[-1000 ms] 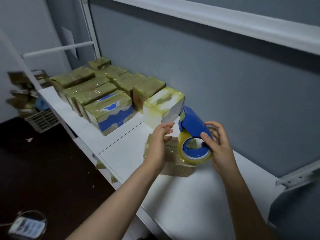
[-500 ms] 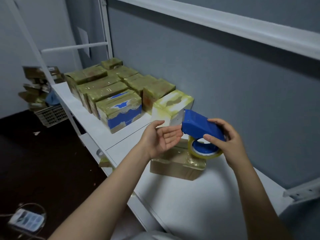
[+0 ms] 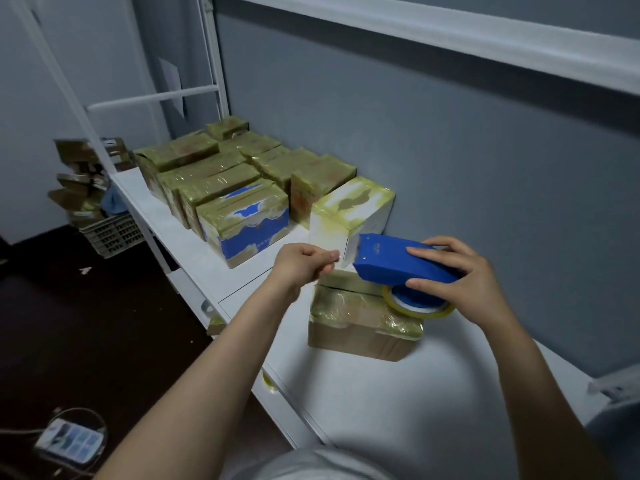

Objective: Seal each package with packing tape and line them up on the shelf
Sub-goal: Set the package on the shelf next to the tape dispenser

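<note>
A brown cardboard package [image 3: 356, 323], partly wrapped in clear tape, lies on the white shelf [image 3: 398, 403]. Just above its right end my right hand [image 3: 467, 282] grips a blue tape dispenser [image 3: 398, 261] with a roll of clear tape [image 3: 419, 306] under it. My left hand [image 3: 304, 265] is at the dispenser's front edge, its fingers pinching the end of the tape. Behind stand several taped packages in rows, the nearest a white one [image 3: 353, 213] and a blue-and-white one [image 3: 249, 223].
The grey wall [image 3: 450, 150] runs close behind the shelf, with a white rail [image 3: 450, 32] overhead. On the dark floor at left stand a plastic crate [image 3: 110, 233] with cardboard piled above it, and a small device [image 3: 69, 441] with a cable.
The dispenser has tipped down flatter over the package. My left hand, open with palm up half a second ago, has closed its fingers at the dispenser's front edge.
</note>
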